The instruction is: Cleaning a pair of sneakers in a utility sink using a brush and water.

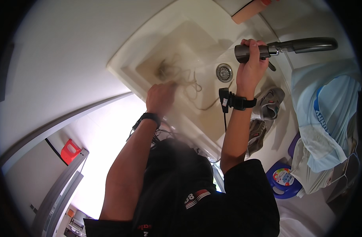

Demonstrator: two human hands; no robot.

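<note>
My right hand (252, 65) grips the dark grey spray head (241, 54) of a pull-out faucet (314, 45). Fine streams of water fan out of it, leftward over the pale sink basin (130, 59). Down inside the basin, my left hand (161, 96) has its fingers curled beside wet, tangled laces or cords (195, 84). Blur at the fingertips hides whether they hold a strand. A darker, blurred patch lies farther up among the strands. The metal drain strainer (224, 73) is between the two hands. Both wrists wear black straps.
Two grey-brown shoes (269, 103) rest on the ledge right of the basin. Light-blue and pale clothes (323, 118) hang beside a blue detergent bottle (283, 180). An orange bottle (249, 11) stands at the top. A red jug (70, 151) is at left, near a door frame (62, 186).
</note>
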